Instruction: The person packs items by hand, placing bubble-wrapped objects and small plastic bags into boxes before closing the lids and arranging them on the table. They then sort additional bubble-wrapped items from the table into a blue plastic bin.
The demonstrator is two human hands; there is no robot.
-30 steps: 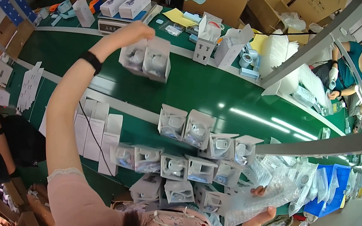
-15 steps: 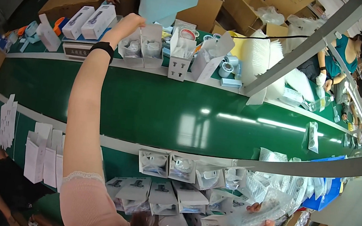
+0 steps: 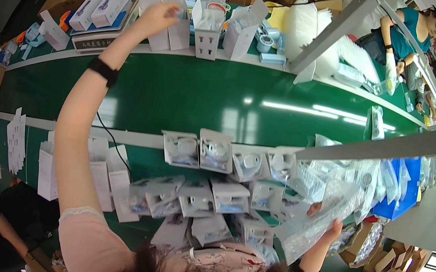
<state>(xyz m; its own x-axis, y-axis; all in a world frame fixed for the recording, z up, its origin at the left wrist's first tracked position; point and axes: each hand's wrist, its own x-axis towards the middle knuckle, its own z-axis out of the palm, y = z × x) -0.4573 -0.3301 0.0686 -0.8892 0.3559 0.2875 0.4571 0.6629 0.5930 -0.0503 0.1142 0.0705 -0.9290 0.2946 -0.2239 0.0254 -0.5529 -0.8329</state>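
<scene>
My left hand [image 3: 158,19] reaches across the green bench to two open white boxes [image 3: 179,35] on the far ledge. Its fingers are bent together in front of the raised flaps, slightly blurred; whatever they may hold is too small to make out. Close to my body on the right, my right hand [image 3: 333,231] grips a clear bubble-wrap bag [image 3: 299,239], with fingers showing on both sides of it. Rows of open white boxes [image 3: 197,206] with plastic-wrapped parts inside stand in front of me, beside the bag.
Two printed boxes [image 3: 110,7] lie on a scale [image 3: 98,40] at the far left. More bubble-wrap bags [image 3: 336,162] pile up near a blue bin [image 3: 407,195]. A grey metal post [image 3: 329,36] rises at the right. Co-workers sit far right and near left.
My view has shifted, so the far ledge appears higher. Against the boxes there, my left hand has come nearer and lower. My right hand keeps hold of the bubble-wrap bag, and more of its forearm shows.
</scene>
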